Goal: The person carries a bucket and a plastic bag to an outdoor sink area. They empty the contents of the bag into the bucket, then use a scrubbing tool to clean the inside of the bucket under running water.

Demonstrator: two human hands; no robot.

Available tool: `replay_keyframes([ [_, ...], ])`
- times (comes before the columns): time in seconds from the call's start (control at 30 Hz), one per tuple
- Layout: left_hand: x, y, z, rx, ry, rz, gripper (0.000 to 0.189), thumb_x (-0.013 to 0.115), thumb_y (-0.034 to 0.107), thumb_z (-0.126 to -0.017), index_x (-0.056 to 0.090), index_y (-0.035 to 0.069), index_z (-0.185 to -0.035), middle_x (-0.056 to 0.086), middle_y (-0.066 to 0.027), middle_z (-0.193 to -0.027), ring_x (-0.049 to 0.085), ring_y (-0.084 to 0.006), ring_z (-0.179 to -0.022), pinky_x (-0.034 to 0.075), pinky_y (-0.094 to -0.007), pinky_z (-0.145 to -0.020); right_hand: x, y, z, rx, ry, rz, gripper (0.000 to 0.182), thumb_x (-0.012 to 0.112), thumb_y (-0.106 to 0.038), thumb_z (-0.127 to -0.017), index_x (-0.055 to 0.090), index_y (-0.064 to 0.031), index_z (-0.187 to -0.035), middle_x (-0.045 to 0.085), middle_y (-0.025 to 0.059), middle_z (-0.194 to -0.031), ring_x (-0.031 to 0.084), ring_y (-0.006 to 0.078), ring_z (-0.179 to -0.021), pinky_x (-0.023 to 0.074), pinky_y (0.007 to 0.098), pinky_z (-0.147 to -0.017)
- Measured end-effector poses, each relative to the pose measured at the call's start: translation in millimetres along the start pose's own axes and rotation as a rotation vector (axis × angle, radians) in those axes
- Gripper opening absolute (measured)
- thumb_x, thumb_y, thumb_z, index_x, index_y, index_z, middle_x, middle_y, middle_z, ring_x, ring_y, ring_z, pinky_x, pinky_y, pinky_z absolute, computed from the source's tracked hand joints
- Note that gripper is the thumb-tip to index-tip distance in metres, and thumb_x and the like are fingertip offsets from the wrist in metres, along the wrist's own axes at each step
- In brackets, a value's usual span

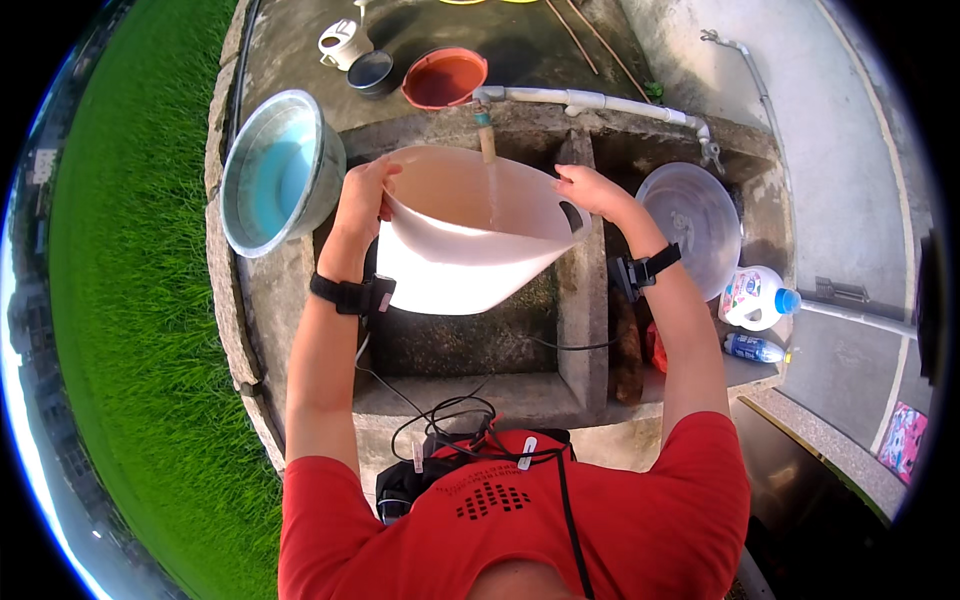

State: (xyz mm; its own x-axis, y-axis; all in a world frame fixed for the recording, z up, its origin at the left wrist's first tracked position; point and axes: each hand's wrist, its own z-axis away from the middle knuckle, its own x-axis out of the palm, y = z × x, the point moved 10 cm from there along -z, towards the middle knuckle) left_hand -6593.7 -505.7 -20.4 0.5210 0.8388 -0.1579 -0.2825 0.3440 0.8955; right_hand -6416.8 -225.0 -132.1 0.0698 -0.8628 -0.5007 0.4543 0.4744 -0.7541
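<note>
A white plastic tub (465, 274) with a cut-out handle hole is tilted under a tap (486, 139), over a concrete sink basin (465, 341). Water runs from the tap into the tub. My left hand (367, 193) grips the tub's left rim, its fingers curled over the edge. My right hand (592, 191) is at the far right rim beside the handle hole, with thumb and fingers at the edge; the underside of its hold is hidden.
A bluish basin (322, 161) stands at left, a clear plastic basin (694, 225) at right. Near it are a detergent jug (754, 298) and a bottle (754, 348). Behind the pipe (600, 99) sit a red basin (445, 77), a dark bowl (370, 73) and a white pail (345, 45). Cables (450, 420) hang in front.
</note>
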Motion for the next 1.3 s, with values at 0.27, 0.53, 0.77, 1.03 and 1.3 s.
replay_keyframes([
  [0.27,-6,-37,-19,-0.072,0.012,-0.018,0.04,0.05,0.029,-0.09,0.063,-0.007,-0.099,0.046,0.0015,-0.06,0.039,-0.0111,-0.04,0.031,-0.0262,-0.039,-20,31,74,-0.021,0.211,-0.156,0.033,0.053,-0.02,-0.095,0.06,0.0037,-0.117,0.066,0.0196,-0.108,0.063,0.027,-0.099,0.0469,0.0352,-0.088],
  [0.53,-13,-45,-35,-0.064,0.056,-0.096,0.036,0.05,0.03,-0.09,0.063,-0.003,-0.091,0.044,0.0008,-0.058,0.037,-0.0109,-0.039,0.028,-0.0266,-0.036,-82,72,129,0.018,0.591,0.096,0.031,0.056,-0.017,-0.092,0.065,-0.0002,-0.116,0.063,0.0218,-0.115,0.059,0.037,-0.109,0.0459,0.0416,-0.095],
  [0.77,-19,-43,-34,-0.06,0.101,-0.156,0.044,0.052,0.031,-0.094,0.048,0.006,-0.058,0.066,-0.0165,-0.1,0.038,-0.0112,-0.039,0.027,-0.0266,-0.033,-189,273,222,0.459,1.259,-0.186,0.029,0.053,-0.011,-0.089,0.067,-0.0032,-0.112,0.069,0.0162,-0.099,0.071,0.022,-0.082,0.0522,0.0327,-0.076],
  [1.03,-26,-46,-21,-0.093,0.097,-0.11,0.04,0.052,0.035,-0.096,0.064,-0.004,-0.091,0.041,0.0028,-0.052,0.034,-0.0071,-0.035,0.026,-0.0226,-0.032,-272,376,241,0.677,1.192,0.283,0.035,0.055,-0.026,-0.082,0.071,-0.0077,-0.108,0.068,0.0207,-0.107,0.063,0.0367,-0.103,0.048,0.043,-0.092],
  [1.3,-33,-51,-29,-0.08,0.134,-0.074,0.042,0.052,0.033,-0.097,0.065,-0.006,-0.095,0.039,0.0037,-0.05,0.035,-0.0066,-0.038,0.028,-0.0211,-0.035,-268,437,184,0.916,0.856,0.124,0.044,0.052,-0.037,-0.084,0.067,-0.0254,-0.124,0.059,0.0002,-0.134,0.038,0.0358,-0.133,0.0278,0.0515,-0.108],
])
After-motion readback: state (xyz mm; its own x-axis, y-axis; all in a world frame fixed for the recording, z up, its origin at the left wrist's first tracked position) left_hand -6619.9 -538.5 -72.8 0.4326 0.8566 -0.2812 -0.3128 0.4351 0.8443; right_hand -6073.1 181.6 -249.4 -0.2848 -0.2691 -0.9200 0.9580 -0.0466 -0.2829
